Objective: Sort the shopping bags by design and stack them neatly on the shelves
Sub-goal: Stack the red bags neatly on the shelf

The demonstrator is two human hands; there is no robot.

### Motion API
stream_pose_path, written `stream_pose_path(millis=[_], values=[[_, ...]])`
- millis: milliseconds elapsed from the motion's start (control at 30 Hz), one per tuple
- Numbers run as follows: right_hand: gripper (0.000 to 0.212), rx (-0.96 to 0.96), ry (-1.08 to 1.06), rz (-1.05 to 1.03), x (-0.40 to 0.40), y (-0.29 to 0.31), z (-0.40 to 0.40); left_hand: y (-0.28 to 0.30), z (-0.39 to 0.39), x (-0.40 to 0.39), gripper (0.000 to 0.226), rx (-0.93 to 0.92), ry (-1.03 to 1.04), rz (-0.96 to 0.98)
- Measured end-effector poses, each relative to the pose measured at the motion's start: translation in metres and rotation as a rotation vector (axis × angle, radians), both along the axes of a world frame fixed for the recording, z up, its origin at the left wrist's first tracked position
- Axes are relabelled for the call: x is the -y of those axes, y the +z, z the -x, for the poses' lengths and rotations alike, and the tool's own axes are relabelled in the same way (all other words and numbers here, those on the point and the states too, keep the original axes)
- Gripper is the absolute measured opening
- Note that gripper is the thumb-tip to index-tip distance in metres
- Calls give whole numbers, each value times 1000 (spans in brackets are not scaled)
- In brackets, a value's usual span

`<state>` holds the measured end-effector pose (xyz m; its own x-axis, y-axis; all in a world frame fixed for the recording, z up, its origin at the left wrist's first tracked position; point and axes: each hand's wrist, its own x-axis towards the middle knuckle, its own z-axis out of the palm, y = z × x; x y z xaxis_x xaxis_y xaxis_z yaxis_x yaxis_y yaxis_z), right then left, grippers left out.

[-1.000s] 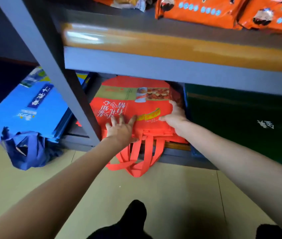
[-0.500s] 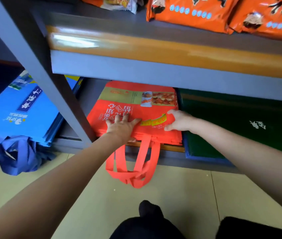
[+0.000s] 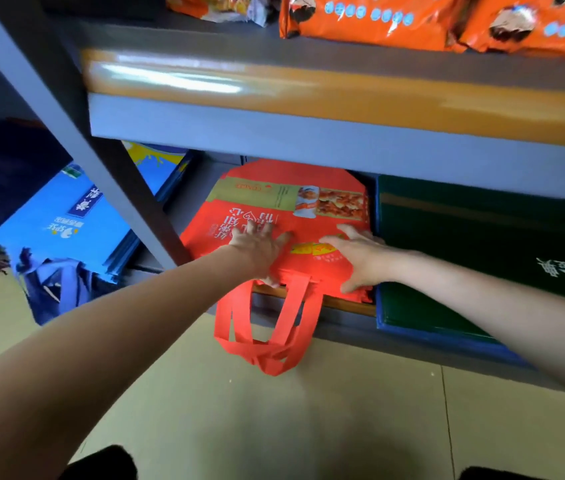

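While the red bags [image 3: 284, 216] lie stacked on the bottom shelf [image 3: 350, 308], both hands press flat w/ fingers spread wide — left hand [image 3: 257, 249], right hand [image 3: 360, 258] — handles [image 3: 270, 327] dangling.

A grey metal shelving unit [image 3: 308, 133] fills the upper view, its slanted upright post [image 3: 77, 133] crossing at left. An orange glossy strip [image 3: 343, 95] lines the upper shelf edge, catching light. Below lies a pale yellowish floor [image 3: 274, 410] with thin seams.

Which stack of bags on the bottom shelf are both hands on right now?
The red stack in the middle: left hand and right hand lie on it. The blue stack and green stack go untouched.
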<state>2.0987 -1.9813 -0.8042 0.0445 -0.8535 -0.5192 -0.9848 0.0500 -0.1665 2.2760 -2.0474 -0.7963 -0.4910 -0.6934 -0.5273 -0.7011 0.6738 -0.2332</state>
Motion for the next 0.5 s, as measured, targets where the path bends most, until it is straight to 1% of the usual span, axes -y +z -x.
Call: stream_pose_path(millis=[100, 167, 233, 300, 400, 500], values=[[112, -23, -38, -64, -1, 6, 7, -4, 0, -2, 104, -44, -16, 0], [120, -79, -46, -98, -5, 11, 5, 0, -3, 2, 107, -18, -45, 5], [123, -131, -44, -90, -13, 11, -1, 5, -7, 6, 112, 37, -59, 11], [123, -160, -48, -67, -19, 7, -3, 5, -14, 5, 113, 48, -54, 26], [121, -190, -62, -22, -19, 2, -9, -9, -26, -2, 109, 5, -72, 62], [115, -210, -26, -5, -14, 1, -15, -17, -27, -5, 103, -34, -49, 60]])
